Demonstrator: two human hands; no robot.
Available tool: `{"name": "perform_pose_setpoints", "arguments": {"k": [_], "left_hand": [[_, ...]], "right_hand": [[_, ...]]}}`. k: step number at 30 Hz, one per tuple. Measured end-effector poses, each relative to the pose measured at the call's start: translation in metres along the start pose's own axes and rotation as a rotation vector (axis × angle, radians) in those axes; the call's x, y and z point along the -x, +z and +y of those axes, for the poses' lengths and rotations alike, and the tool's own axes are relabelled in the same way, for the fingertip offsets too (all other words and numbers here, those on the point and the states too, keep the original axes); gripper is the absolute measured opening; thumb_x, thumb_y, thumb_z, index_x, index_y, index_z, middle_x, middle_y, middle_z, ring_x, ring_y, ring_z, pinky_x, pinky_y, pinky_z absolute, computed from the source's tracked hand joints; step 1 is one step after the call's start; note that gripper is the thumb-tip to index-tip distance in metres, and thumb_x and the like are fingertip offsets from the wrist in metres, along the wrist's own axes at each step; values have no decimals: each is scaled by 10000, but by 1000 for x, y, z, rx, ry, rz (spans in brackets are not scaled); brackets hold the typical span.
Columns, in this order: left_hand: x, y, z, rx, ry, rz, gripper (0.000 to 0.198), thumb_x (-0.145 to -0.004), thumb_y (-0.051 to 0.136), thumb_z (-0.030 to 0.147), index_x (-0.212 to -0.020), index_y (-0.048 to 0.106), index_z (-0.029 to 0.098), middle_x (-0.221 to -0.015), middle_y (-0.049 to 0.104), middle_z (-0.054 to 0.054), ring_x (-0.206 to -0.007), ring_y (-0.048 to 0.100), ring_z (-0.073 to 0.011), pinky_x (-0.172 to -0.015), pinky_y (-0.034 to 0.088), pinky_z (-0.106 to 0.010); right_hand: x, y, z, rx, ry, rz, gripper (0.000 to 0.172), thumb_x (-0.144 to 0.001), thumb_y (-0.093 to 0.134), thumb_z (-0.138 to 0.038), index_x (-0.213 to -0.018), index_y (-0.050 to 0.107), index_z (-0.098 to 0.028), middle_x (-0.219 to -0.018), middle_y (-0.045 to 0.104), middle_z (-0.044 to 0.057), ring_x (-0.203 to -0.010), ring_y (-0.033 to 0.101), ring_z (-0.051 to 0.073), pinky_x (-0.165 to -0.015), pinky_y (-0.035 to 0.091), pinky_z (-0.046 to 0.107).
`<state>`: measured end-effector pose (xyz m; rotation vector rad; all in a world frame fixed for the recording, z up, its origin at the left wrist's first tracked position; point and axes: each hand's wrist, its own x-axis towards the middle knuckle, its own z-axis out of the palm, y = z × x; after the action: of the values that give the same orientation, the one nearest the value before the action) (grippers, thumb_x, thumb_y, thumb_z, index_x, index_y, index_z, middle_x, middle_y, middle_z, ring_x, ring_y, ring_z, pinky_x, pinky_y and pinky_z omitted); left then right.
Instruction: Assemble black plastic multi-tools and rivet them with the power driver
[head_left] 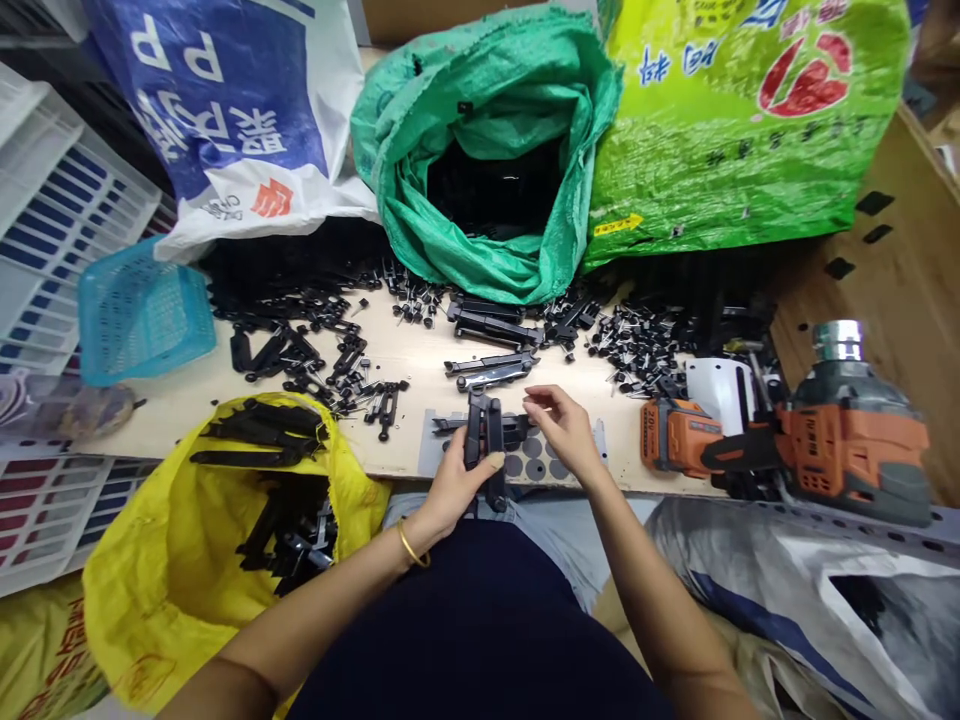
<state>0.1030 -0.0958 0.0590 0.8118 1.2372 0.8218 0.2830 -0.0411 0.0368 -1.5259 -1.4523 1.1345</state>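
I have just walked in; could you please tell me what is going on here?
The person's left hand grips long black parts at the near edge of the table. The right hand is beside them; whether it holds anything is unclear. Small black pieces lie farther back, and a yellow sack holds longer ones.

Bright light, stretched edges, sheen on lime bag [720, 170]

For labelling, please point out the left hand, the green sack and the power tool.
Left hand [452, 480]: head view, middle of the hand.
Green sack [491, 274]: head view, front wall.
Power tool [829, 447]: head view, orange housing.
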Motion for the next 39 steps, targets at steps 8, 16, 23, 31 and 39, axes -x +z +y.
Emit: {"name": "perform_pose_setpoints", "arguments": {"k": [8,16,23,31,39], "left_hand": [[-12,2,1,-393,315,-92,673,-831,556,243,-1425,239,238,-1435,359,-88,-1345,316,-213,-1131,243,-395],[-2,11,5,-647,366,-66,680,-857,508,179,-1447,194,305,-1212,431,-87,-1169,446,-217,-1050,340,-418],[-14,-7,1,-518,365,-6,712,-857,549,315,-1457,168,271,-1351,396,-101,-1297,353,-236,-1097,280,-401],[-9,-16,15,-243,64,-308,666,-759,661,334,-1360,399,215,-1264,528,-87,-1204,462,-244,-1033,360,-365],[10,-5,43,230,-696,-686,483,-631,674,258,-1079,528,151,-717,654,-35,-596,613,-155,-573,483,-260]], "right_hand": [[18,7,-24,137,-182,33,223,-863,512,-322,-1044,581,-213,-892,663,50,-752,636,162,-716,517,303],[22,2,-14,344,-330,140,195,-855,489,-285,-1002,590,-204,-802,649,44,-683,599,159,-686,494,293],[16,-14,-12,156,-159,81,227,-874,505,-365,-998,606,-204,-908,686,47,-788,637,163,-727,500,292],[17,-18,-19,736,-577,-46,277,-928,424,-381,-951,574,-149,-838,621,97,-761,543,195,-661,415,309],[41,-51,-19,981,-1056,-311,369,-936,406,-390,-644,502,-186,-595,488,21,-594,399,157,-595,301,289]]}}
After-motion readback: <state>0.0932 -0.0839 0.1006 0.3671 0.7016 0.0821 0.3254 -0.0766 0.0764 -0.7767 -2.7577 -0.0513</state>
